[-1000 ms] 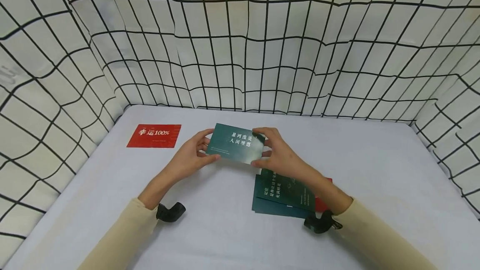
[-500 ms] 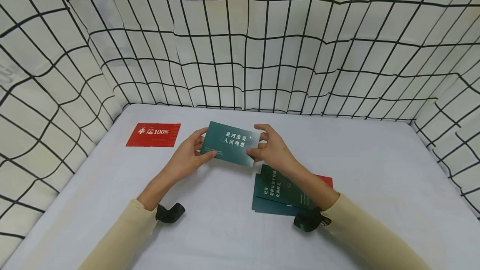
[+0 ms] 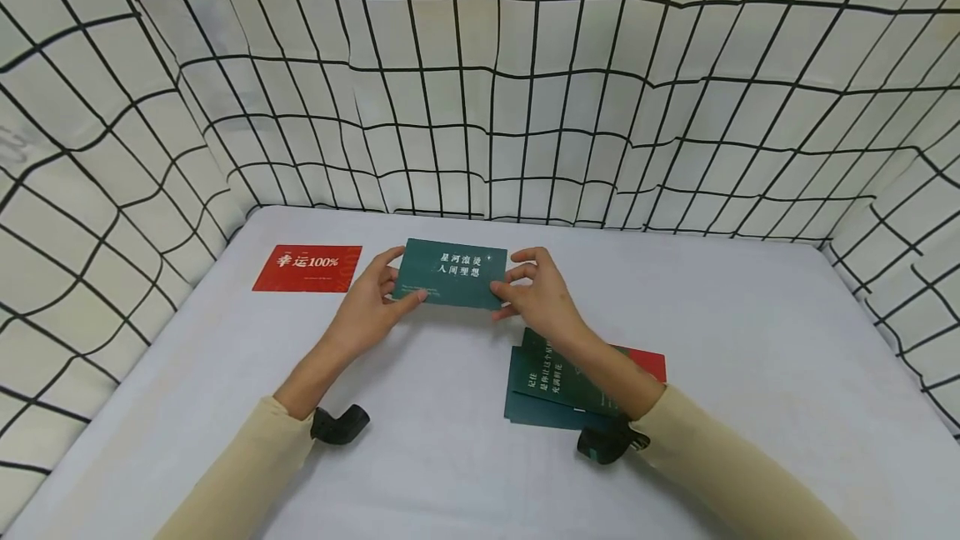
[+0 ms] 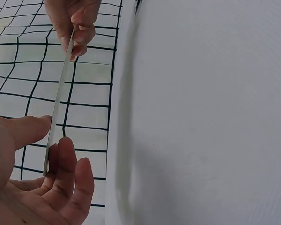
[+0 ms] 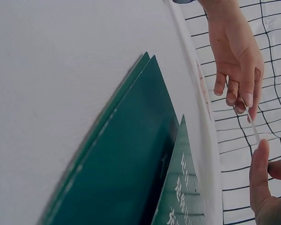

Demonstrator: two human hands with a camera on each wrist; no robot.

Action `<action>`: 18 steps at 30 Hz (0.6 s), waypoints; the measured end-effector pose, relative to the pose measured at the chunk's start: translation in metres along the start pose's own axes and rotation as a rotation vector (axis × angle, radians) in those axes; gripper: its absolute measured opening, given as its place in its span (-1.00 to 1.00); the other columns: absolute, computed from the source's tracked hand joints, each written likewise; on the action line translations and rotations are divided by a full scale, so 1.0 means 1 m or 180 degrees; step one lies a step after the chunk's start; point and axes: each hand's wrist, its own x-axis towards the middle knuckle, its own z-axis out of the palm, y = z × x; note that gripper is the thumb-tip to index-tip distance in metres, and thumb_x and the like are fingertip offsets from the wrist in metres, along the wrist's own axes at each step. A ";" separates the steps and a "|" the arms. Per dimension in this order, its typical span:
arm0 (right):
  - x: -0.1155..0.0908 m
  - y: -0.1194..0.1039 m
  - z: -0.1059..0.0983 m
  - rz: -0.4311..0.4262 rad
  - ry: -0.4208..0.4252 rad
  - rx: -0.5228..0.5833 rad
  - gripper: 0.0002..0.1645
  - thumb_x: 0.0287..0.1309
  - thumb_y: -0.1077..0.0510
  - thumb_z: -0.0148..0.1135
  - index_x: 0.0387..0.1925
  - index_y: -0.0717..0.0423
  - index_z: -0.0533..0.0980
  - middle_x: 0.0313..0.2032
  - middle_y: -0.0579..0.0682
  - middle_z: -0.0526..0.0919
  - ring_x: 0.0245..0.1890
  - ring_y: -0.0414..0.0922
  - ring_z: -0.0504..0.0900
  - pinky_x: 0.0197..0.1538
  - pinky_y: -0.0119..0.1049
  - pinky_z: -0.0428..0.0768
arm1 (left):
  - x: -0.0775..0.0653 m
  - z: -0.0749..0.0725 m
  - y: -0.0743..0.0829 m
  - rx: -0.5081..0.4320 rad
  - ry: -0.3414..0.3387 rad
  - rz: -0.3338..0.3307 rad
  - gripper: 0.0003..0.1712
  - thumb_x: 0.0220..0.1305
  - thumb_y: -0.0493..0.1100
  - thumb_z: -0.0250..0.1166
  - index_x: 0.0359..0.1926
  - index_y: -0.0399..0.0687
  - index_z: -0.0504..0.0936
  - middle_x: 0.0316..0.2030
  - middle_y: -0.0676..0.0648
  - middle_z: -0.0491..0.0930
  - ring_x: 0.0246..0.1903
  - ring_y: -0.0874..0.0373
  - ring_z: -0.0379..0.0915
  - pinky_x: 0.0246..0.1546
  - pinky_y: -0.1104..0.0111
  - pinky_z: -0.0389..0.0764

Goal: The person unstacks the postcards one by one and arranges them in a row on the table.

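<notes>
A dark green card point(image 3: 453, 272) with white Chinese lettering is held up above the white table, its printed face turned toward me. My left hand point(image 3: 367, 307) pinches its left end, thumb in front and fingers behind. At the right end, my right hand point(image 3: 546, 298) pinches the card, its thumb over the lower right corner. Seen edge-on in the left wrist view, the card point(image 4: 59, 101) is a thin pale strip between both hands. Beneath my right forearm lies a pile of green cards point(image 3: 536, 390), partly covered by the arm.
A red card point(image 3: 307, 269) with white lettering lies flat at the table's far left. Another red card point(image 3: 651, 363) sticks out at the pile's right side. Black-lined white netting point(image 3: 487, 107) rises behind and beside the white tabletop point(image 3: 750, 340). Each wrist carries a black camera point(image 3: 341, 425).
Both hands have shifted the green card leftward and levelled its tilt. My right hand has moved left with it, changing its grip from the right corners to a thumb on the lower right.
</notes>
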 end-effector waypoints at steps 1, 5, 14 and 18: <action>0.000 0.000 0.000 0.0008 0.0004 0.0019 -0.30 0.35 0.28 0.34 0.38 0.14 0.21 -0.06 0.09 0.58 -0.45 0.00 0.82 0.18 -0.19 0.70 | 0.001 0.000 0.000 -0.0002 0.0011 -0.0012 -0.05 0.41 -0.16 0.38 0.62 -0.25 0.05 0.08 -0.30 0.57 0.01 -0.06 0.69 0.19 0.02 0.69; -0.001 0.000 0.000 -0.0011 -0.0049 0.0091 -0.33 0.33 0.33 0.34 0.38 0.18 0.27 -0.05 0.11 0.57 -0.42 -0.21 0.79 0.21 -0.16 0.72 | 0.003 0.000 -0.002 -0.0071 -0.0029 -0.0045 -0.02 0.41 -0.14 0.38 0.63 -0.24 0.02 0.09 -0.29 0.57 0.07 -0.09 0.70 0.20 0.02 0.69; 0.002 0.004 0.000 -0.0003 -0.0155 0.0214 -0.27 0.32 0.32 0.34 0.43 0.11 0.27 -0.19 0.06 0.64 -0.31 -0.10 0.83 -0.01 -0.21 0.80 | 0.005 -0.003 -0.003 -0.0019 -0.0151 -0.0066 0.05 0.40 -0.09 0.39 0.65 -0.25 -0.04 0.17 -0.32 0.55 0.19 -0.16 0.65 0.22 0.00 0.68; 0.003 0.006 0.001 -0.0068 -0.0246 0.0170 -0.27 0.36 0.29 0.32 0.45 0.10 0.25 -0.18 0.20 0.69 -0.37 -0.13 0.81 -0.13 -0.28 0.79 | 0.004 -0.006 -0.003 0.0021 -0.0142 -0.0122 0.06 0.41 -0.05 0.39 0.65 -0.24 -0.05 0.24 -0.34 0.53 0.25 -0.20 0.61 0.23 -0.02 0.66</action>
